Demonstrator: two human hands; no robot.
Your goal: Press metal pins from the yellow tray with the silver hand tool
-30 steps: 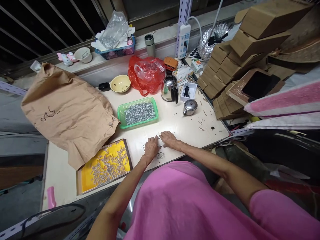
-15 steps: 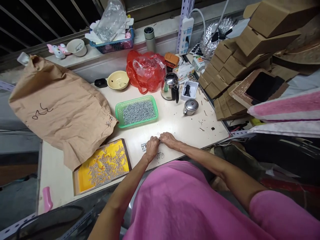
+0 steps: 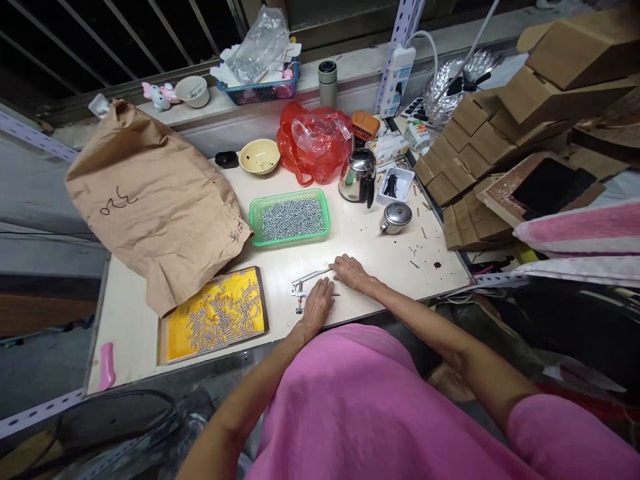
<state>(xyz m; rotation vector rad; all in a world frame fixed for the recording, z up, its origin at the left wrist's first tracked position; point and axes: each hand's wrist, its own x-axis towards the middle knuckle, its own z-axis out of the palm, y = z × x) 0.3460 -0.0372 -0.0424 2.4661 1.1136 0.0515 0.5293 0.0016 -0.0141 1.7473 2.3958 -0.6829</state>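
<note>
A small silver metal hand tool [image 3: 299,289] with two long thin arms lies on the table in front of me. My right hand [image 3: 349,270] has its fingers closed at the far end of the upper arm [image 3: 316,274]. My left hand [image 3: 320,303] lies over the lower arm with curled fingers, and a thin tip shows past them. Left of my hands is a tray with a yellow lining [image 3: 175,337], holding many short metal pins [image 3: 220,320]. Behind them stands a green plastic basket [image 3: 254,220] full of similar small metal pieces [image 3: 295,219].
A large brown paper sack [image 3: 165,207] leans over the tray's back edge. A yellow bowl [image 3: 259,157], red plastic bag [image 3: 315,147], steel kettle [image 3: 358,177] and round lidded metal pot [image 3: 397,217] stand behind. Cardboard boxes [image 3: 480,147] are stacked at right; scraps [image 3: 414,264] lie nearby.
My view has swung left, so things sit further right. My hands were close together over the tool; now its arms are spread, with my left hand lower and nearer my body.
</note>
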